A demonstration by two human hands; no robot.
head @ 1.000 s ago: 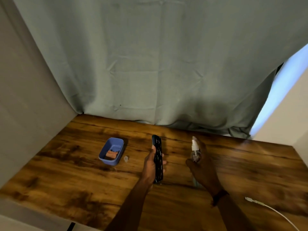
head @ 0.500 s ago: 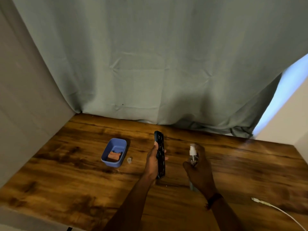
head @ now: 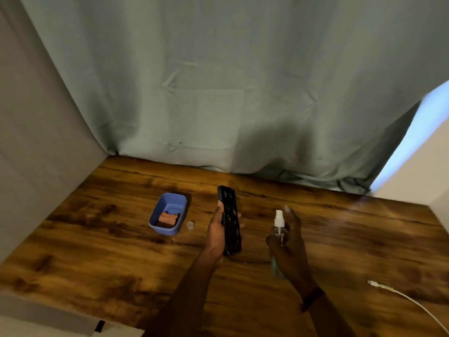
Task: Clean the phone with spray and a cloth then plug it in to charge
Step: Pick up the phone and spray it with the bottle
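Note:
My left hand (head: 216, 235) grips a black phone (head: 230, 220) along its left edge and holds it above the wooden table (head: 102, 251), long side pointing away from me, screen turned right. Just to the right, my right hand (head: 290, 246) is wrapped around a small clear spray bottle (head: 279, 229) with a white nozzle, index finger raised behind the nozzle. The nozzle faces the phone, a short gap away. An orange cloth (head: 167, 218) lies folded inside a blue tray (head: 159, 214) to the left. A white charging cable (head: 398, 294) lies at the right front.
A small clear cap (head: 190, 225) sits on the table between the tray and the phone. A grey curtain (head: 218, 93) hangs along the table's far edge. A beige wall (head: 36, 142) borders the left side, a white one the right.
Both hands have drifted slightly nearer each other, and the spray bottle now stands more upright next to the phone. The tray, cap and cable have not moved.

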